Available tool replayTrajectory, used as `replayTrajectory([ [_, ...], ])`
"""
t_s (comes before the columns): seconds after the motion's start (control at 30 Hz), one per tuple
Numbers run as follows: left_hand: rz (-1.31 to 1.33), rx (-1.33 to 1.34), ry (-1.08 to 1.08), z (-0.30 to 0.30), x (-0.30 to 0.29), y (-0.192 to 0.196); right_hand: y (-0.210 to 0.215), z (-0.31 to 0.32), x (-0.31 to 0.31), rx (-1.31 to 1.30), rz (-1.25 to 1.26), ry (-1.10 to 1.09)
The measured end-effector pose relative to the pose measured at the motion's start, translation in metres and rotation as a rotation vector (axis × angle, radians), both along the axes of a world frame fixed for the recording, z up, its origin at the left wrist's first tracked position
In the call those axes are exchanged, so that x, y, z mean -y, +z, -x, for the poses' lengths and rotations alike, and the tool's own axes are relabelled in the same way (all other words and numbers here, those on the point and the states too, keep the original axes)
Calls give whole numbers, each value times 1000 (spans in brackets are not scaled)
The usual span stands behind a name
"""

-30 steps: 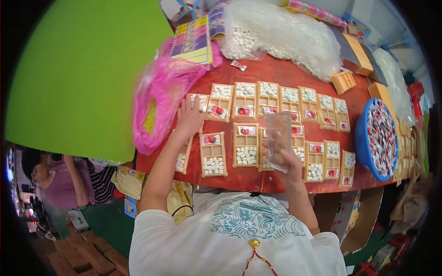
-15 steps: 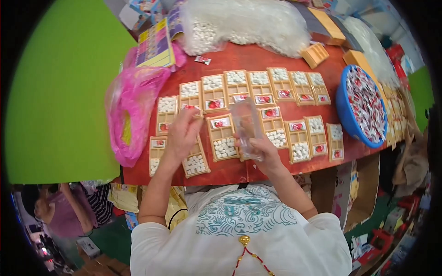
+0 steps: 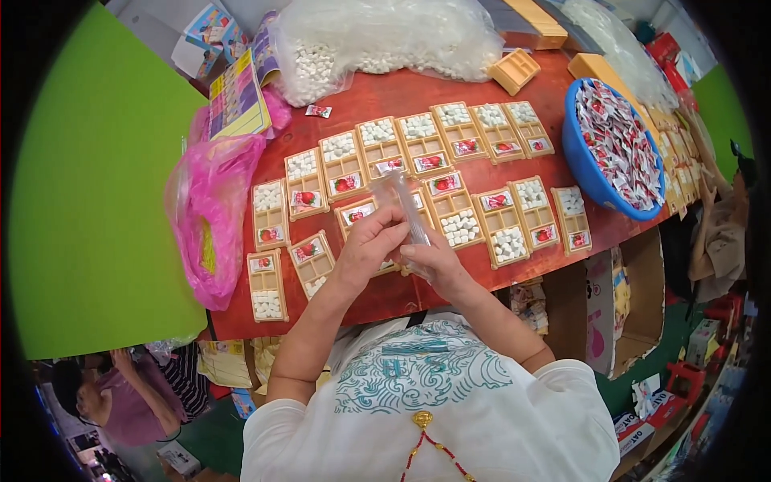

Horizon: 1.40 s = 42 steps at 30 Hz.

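A long, clear plastic piece [image 3: 414, 210], shiny and see-through, is held upright above the table in front of my chest. My right hand [image 3: 438, 263] is closed round its lower end. From the other side, my left hand [image 3: 369, 247] has its fingers bent and pressed against its edge. Just what the plastic is, a sleeve or a lid, I cannot make out. Below and around it are divided tan trays [image 3: 301, 210] in two rows. Each visible tray has small white pieces [image 3: 460, 228] in one end and a red-and-white strawberry sachet [image 3: 444, 183] in the other. My hands hide some trays.
A blue basin [image 3: 574, 132] full of sachets stands at the right. Behind lies a big clear bag [image 3: 385, 40] of white pieces. A pink plastic bag [image 3: 213, 193] is at the left, a loose sachet [image 3: 319, 112] near it. Other people sit at both sides.
My left hand has moved right, from over the left trays to the clear plastic piece. My right hand still holds that piece, now turned more edge-on. The view has shifted slightly.
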<state>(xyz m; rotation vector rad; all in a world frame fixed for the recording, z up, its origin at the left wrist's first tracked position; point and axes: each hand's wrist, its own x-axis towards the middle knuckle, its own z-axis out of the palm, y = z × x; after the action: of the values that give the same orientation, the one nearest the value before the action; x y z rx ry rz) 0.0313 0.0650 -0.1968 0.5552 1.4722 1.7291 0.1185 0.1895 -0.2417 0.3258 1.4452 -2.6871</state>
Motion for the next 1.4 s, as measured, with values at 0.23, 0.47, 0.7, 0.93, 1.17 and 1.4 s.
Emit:
replayTrajectory([
  [0.23, -4, -7, 10, 2, 2, -1, 3, 2, 1, 6, 49, 8],
  [0.47, 82, 76, 62, -2, 4, 0, 3, 2, 6, 59, 5, 16],
  [0.7, 23, 71, 65, -2, 16, -9, 22, 4, 19, -28, -7, -24],
  [0.93, -98, 23, 231, 16, 43, -5, -1, 9, 3, -34, 91, -103],
  [1.17, -210, 187, 295, 112, 95, -28, -7, 6, -19, -24, 96, -221],
  [1.4, -139, 296, 163, 179, 111, -51, -10, 0, -22, -56, 131, -189],
])
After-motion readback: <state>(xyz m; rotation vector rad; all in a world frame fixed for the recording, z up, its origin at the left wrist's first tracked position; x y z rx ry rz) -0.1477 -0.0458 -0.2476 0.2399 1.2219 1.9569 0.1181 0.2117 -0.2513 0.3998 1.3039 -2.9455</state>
